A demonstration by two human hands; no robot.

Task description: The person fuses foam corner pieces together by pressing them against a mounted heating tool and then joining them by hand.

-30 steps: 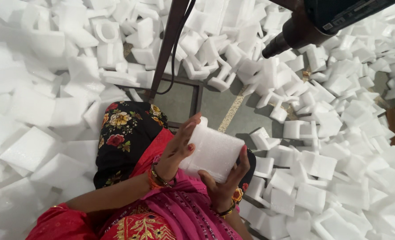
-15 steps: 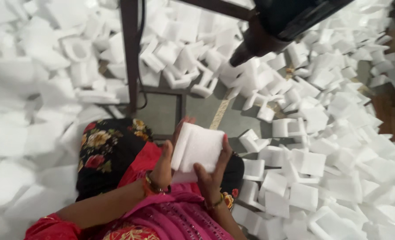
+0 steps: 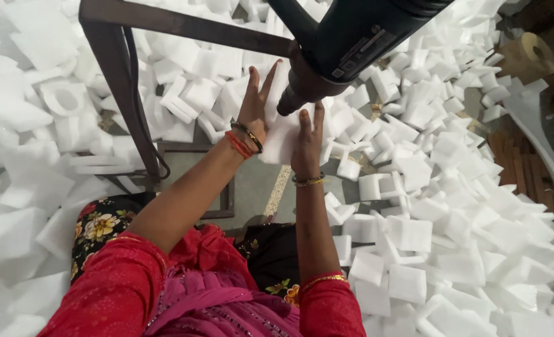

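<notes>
White foam, matte and soft-edged, makes up the flat rectangular foam piece (image 3: 282,134) that both hands hold up just below the nozzle of the black heat tool (image 3: 351,37). The left hand (image 3: 255,103) lies flat against the piece's left side, fingers straight and spread upward; the right hand (image 3: 307,140) presses its right side, fingers extended, so the piece is clamped between the two palms. The tool's round dark nozzle points down at the piece's top edge, touching or nearly so; which, cannot be told. The tool hangs from a brown metal frame (image 3: 124,93) of square tubing, with a black cable running down the frame's upright left of the tool. Around the frame the floor (image 3: 252,187) is heaped with loose white foam offcuts (image 3: 451,187), blocky, notched and angular. A brown cardboard roll (image 3: 526,56) lies to the tool's right.
</notes>
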